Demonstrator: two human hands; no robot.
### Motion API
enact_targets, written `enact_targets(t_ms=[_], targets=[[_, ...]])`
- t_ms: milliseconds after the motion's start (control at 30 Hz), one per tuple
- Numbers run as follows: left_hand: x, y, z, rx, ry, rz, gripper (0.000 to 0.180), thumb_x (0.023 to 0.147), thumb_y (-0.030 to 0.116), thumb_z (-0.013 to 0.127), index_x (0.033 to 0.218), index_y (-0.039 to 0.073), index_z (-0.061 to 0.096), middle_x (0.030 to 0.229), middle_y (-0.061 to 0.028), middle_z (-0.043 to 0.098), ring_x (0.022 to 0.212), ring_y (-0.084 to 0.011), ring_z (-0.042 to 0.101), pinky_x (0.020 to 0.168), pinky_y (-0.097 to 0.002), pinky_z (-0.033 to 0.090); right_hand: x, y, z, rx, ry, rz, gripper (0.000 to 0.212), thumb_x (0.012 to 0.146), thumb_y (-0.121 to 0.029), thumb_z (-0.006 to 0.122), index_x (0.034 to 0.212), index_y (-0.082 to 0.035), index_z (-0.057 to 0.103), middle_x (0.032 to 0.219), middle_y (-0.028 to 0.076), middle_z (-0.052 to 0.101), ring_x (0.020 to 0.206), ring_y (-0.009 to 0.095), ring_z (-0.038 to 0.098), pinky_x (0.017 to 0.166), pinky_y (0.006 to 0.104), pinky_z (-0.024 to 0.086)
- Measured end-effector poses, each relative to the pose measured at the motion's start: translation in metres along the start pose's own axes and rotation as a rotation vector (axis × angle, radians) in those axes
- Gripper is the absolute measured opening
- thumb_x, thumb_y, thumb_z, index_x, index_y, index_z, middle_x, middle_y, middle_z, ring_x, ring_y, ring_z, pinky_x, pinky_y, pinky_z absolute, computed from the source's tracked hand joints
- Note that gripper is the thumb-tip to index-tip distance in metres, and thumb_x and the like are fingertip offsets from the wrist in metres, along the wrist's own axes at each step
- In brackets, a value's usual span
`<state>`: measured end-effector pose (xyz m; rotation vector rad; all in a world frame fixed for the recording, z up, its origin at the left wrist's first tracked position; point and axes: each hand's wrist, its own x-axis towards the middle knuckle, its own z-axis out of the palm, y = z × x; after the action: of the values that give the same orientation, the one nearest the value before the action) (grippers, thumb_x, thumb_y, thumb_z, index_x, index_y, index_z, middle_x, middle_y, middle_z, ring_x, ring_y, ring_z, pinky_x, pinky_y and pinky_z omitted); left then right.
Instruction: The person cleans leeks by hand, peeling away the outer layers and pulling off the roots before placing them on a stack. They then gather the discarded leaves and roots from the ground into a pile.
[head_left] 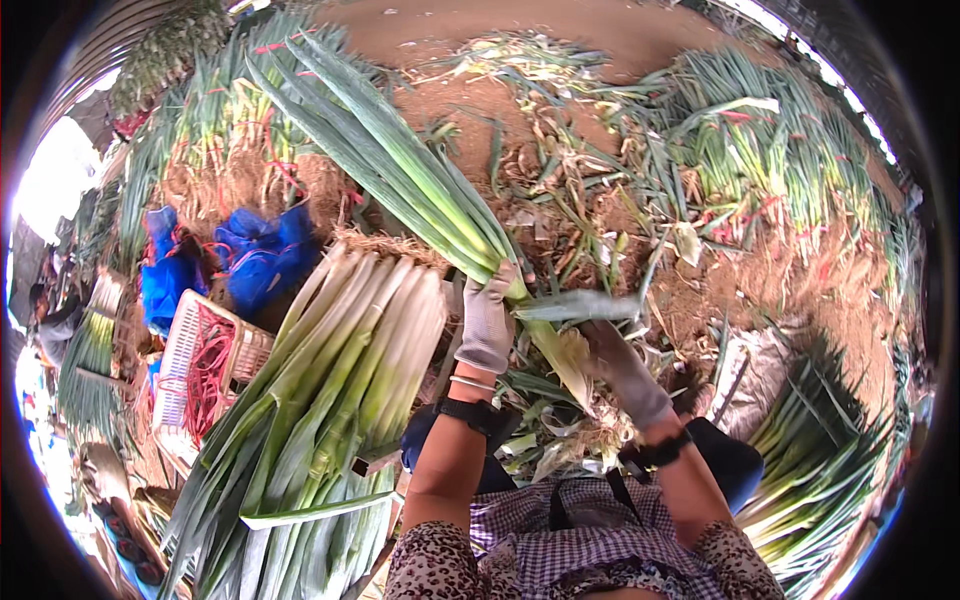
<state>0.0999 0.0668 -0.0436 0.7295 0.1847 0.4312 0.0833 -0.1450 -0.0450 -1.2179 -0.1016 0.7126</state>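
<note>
Both hands gloved and set apart, the stalk between them. Left hand [487,318]: fingers closed around the leek [425,190], clamped just below where its leaves fan out. Right hand [622,375]: lower, beside the pale end of the stalk; motion blur, so I cannot tell how far the fingers are spread or whether they grip. Leek: in front of the worker, slanted, leaves pointing up and away to the left, pale end down and to the right. A torn leaf [580,306], also blurred, sticks out sideways from the stalk above the right hand. Left of the left hand: a pile [340,370] of leeks, root ends away from the worker. Beyond it, a basket [172,372] holding red ties [207,370].
</note>
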Motion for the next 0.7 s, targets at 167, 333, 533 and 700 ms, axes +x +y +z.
enact_targets(t_ms=[167, 333, 533, 700], targets=[[-0.002, -0.027, -0.003, 0.298, -0.078, 0.027, 0.017, 0.092, 0.014, 0.055, 0.106, 0.004, 0.056, 0.089, -0.0041, 0.06, 0.082, -0.0178, 0.061, 0.068, -0.033, 0.053, 0.074, -0.009, 0.031, 0.013, 0.252, -0.347, 0.028, 0.084, -0.02, 0.063, 0.104, -0.001, 0.061, 0.095, 0.008, 0.065, 0.09, 0.018, 0.061, 0.086, 0.0331, 0.047], [-0.003, 0.002, 0.011, 0.057, -0.045, -0.09, 0.023, 0.091, 0.014, 0.056, 0.112, 0.005, 0.052, 0.095, -0.0085, 0.061, 0.078, -0.0206, 0.063, 0.069, -0.034, 0.054, 0.065, 0.0, -0.068, -0.939, 0.679, -0.072, 0.031, 0.081, -0.017, 0.068, 0.105, 0.001, 0.062, 0.082, 0.009, 0.067, 0.072, 0.018, 0.063, 0.069, 0.0328, 0.051], [-0.004, -0.01, -0.003, 0.239, 0.004, -0.011, 0.029, 0.09, 0.015, 0.059, 0.117, 0.005, 0.053, 0.103, -0.005, 0.058, 0.092, -0.0149, 0.055, 0.08, -0.0285, 0.046, 0.07, -0.007, 0.03, -0.992, 0.361, -0.419, 0.028, 0.08, -0.021, 0.069, 0.097, 0.0, 0.062, 0.092, 0.011, 0.069, 0.081, 0.018, 0.068, 0.073, 0.0306, 0.056], [-0.014, -0.024, 0.014, 0.127, 0.039, -0.097, 0.027, 0.091, 0.01, 0.058, 0.116, 0.001, 0.054, 0.101, -0.0066, 0.063, 0.088, -0.0142, 0.059, 0.077, -0.026, 0.048, 0.075, -0.025, 0.063, -1.106, 0.517, -0.317, 0.027, 0.073, -0.024, 0.06, 0.09, -0.002, 0.062, 0.085, 0.023, 0.064, 0.079, 0.039, 0.063, 0.072, 0.0459, 0.051]])
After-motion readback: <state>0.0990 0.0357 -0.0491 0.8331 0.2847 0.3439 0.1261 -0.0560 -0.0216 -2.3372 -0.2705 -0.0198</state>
